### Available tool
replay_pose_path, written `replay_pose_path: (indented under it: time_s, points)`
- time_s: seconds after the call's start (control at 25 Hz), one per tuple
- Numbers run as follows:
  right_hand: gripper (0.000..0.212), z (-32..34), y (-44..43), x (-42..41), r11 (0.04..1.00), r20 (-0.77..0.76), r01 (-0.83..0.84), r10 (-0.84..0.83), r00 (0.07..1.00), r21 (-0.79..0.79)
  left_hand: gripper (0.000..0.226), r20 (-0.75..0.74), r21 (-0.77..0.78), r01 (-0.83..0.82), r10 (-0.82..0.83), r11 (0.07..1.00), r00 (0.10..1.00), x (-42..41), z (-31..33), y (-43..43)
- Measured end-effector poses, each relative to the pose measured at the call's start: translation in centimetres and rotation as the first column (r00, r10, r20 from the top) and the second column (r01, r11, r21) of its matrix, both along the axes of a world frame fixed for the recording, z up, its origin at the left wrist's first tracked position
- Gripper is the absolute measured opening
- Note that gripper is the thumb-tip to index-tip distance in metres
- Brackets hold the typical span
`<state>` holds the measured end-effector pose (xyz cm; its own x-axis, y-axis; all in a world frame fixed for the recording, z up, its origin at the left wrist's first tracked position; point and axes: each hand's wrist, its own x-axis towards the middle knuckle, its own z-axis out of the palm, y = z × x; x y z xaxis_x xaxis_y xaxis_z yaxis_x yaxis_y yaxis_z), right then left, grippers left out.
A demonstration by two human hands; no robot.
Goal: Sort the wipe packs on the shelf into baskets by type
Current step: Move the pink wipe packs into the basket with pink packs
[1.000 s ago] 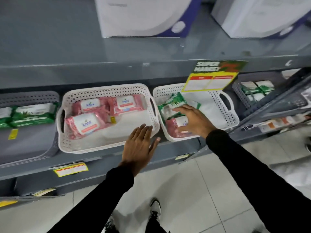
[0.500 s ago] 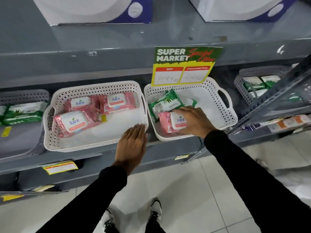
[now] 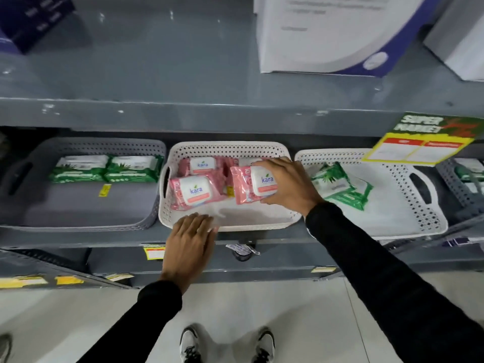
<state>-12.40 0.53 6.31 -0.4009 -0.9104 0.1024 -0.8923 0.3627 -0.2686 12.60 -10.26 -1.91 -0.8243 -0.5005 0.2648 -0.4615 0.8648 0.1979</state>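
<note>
My right hand [image 3: 288, 184] grips a pink wipe pack [image 3: 248, 187] with a white lid, held over the middle white basket [image 3: 230, 149]. That basket holds other pink packs [image 3: 195, 193]. My left hand [image 3: 190, 242] lies flat with fingers together on the basket's front rim, holding nothing. To the right, a second white basket [image 3: 408, 218] contains green wipe packs [image 3: 337, 187]. On the left, a grey basket [image 3: 86, 145] holds two green-and-white packs [image 3: 106, 170] side by side.
A yellow and green price sign [image 3: 424, 142] hangs from the upper shelf edge [image 3: 183, 116] over the right basket. Another grey basket [image 3: 463, 179] with green packs sits at far right. White boxes [image 3: 335, 35] stand on the shelf above. My shoes [image 3: 191, 344] are on the tiled floor.
My right hand has lifted a pink pack out of the right white basket and carried it left over the middle basket. The left hand stayed on the middle basket's front rim.
</note>
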Motion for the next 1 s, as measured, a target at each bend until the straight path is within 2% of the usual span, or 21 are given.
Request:
replay_pose_path:
  time_s: [0.24,0.32,0.44,0.6,0.68,0.84,1.0]
  points:
    - [0.096,-5.5,-4.7,2.3,0.982,-0.097,0.014,0.004,0.995,0.190,0.036,-0.003,0.072,0.032,-0.031,0.997,1.000,0.7,-1.1,-0.6]
    - [0.101,-6.2,-4.4,2.4,0.983,-0.082,0.007,0.008,0.997,0.183,0.036,0.000,0.066,0.031,-0.031,0.997,1.000,0.6,-1.3,-0.5]
    - [0.107,-5.4,-3.2,1.6,0.988,0.037,-0.011,0.005,0.999,0.152,0.040,0.006,0.097,0.009,-0.009,0.995,1.000,0.1,-1.2,-0.1]
    - [0.098,-3.1,0.5,-2.5,0.991,0.088,0.134,-0.135,0.987,0.018,0.047,-0.008,0.133,0.078,-0.078,0.988,0.997,-2.5,-0.4,2.0]
    - [0.098,-2.3,3.3,-5.4,0.979,0.093,0.201,-0.202,0.975,0.013,0.048,-0.026,0.148,0.130,-0.128,0.980,0.991,-4.7,0.1,3.7]
    - [0.105,-2.3,8.3,-10.2,0.959,0.124,0.230,-0.252,0.960,0.167,0.049,-0.019,0.184,0.173,-0.173,0.968,0.985,-9.2,0.9,7.4]
    - [0.114,-4.0,10.9,-13.2,0.948,0.009,0.123,-0.131,0.991,0.293,0.042,0.034,0.157,0.193,-0.200,0.969,0.979,-12.6,0.6,10.5]
